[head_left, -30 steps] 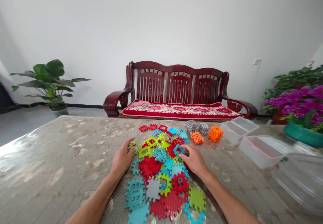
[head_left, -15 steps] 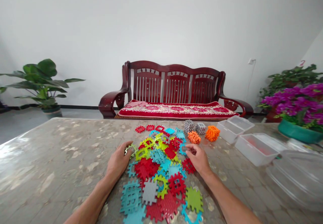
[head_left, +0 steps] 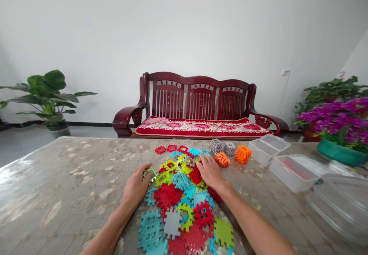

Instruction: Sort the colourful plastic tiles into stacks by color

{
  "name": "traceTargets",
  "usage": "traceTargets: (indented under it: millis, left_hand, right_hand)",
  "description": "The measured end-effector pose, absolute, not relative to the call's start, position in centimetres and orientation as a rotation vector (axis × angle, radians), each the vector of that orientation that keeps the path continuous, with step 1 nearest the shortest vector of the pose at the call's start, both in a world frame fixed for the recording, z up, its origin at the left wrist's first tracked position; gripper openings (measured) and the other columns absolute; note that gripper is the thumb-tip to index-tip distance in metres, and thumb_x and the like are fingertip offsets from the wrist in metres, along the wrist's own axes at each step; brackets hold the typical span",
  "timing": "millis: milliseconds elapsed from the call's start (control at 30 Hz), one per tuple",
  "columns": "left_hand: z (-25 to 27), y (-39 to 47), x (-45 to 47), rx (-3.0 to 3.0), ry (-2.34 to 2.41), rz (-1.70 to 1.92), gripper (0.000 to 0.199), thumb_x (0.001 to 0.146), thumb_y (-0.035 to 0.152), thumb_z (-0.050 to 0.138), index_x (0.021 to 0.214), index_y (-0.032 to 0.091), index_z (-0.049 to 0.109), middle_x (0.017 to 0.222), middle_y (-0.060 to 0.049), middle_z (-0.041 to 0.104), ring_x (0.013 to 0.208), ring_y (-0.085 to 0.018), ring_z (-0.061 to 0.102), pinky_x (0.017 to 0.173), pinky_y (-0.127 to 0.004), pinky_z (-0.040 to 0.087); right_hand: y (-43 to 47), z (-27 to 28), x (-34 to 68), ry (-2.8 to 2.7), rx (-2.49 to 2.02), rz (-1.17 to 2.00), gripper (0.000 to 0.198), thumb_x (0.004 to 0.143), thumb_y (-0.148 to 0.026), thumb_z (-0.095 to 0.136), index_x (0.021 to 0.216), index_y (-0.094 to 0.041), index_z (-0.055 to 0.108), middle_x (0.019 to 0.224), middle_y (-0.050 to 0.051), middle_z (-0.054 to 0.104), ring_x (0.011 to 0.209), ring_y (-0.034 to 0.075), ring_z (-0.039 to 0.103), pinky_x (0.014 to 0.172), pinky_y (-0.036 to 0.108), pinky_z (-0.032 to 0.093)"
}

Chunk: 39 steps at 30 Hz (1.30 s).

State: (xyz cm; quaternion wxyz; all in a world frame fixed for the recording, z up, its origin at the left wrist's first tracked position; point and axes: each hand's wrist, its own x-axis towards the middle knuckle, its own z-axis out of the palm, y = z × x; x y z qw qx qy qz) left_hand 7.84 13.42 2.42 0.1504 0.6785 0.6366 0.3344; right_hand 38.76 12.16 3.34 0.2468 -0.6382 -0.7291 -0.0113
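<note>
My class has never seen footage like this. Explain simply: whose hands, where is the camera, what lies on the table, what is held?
No machine: these are a person's bare hands. Every picture comes from one camera worn on that person's head, looking forward and down. On the table lies a pile of flat, notched pieces in red, green, blue and grey. To its right are orange clusters, grey clusters and clear boxes. The left hand touches a pale green piece; the right hand lies over the pile. Whether either grips anything is unclear.
</note>
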Motion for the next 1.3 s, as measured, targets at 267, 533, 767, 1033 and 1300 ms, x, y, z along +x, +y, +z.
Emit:
traceTargets:
  millis: [267,533,767,1033,1300]
  left_hand:
    - [2.3,13.4,7.9,1.926,1.811,1.015,0.042,0.085,0.029,0.045,0.122,0.021,0.063,0.115,-0.009,0.069,0.104,-0.022,0.067,0.096,-0.035,0.050]
    - [2.4,13.2,7.9,1.895,1.800,1.054,0.039,0.087,0.028,0.043,0.121,0.022,0.063,0.120,-0.008,0.068,0.103,-0.021,0.067,0.097,-0.036,0.050]
    - [2.4,13.2,7.9,1.898,1.798,1.045,0.041,0.086,0.028,0.044,0.121,0.022,0.064,0.118,-0.009,0.069,0.103,-0.022,0.068,0.096,-0.038,0.051]
    - [2.1,13.4,7.7,1.925,1.796,1.042,0.040,0.087,0.031,0.043,0.121,0.022,0.063,0.119,-0.008,0.069,0.103,-0.021,0.068,0.096,-0.036,0.051]
    - [2.3,13.5,7.9,1.930,1.831,0.993,0.040,0.086,0.031,0.044,0.121,0.023,0.063,0.117,-0.009,0.068,0.104,-0.022,0.067,0.097,-0.036,0.050]
  right_hand:
    - [12.7,3.5,37.4,-1.939,-1.570,0.265,0.044,0.101,-0.037,0.032,0.133,-0.021,0.059,0.135,0.008,0.062,0.126,0.020,0.055,0.110,0.037,0.039]
    - [17.9,4.4,39.6,-1.942,-1.747,0.042,0.036,0.097,-0.032,0.043,0.127,-0.025,0.061,0.130,0.008,0.065,0.130,0.023,0.048,0.114,0.046,0.028]
    - [18.2,3.4,37.4,-2.058,-1.709,0.156,0.028,0.095,-0.025,0.045,0.107,-0.030,0.070,0.119,0.003,0.071,0.120,0.021,0.057,0.111,0.042,0.032]
    - [12.7,4.4,39.2,-1.558,-1.467,0.076,0.034,0.082,-0.027,0.052,0.113,-0.021,0.065,0.113,0.009,0.069,0.108,0.023,0.060,0.099,0.038,0.045]
    - [9.8,2.9,47.9,-1.193,-1.828,-0.114,0.091,0.062,-0.042,0.072,0.143,-0.012,0.040,0.126,0.018,0.060,0.113,0.035,0.057,0.099,0.049,0.042]
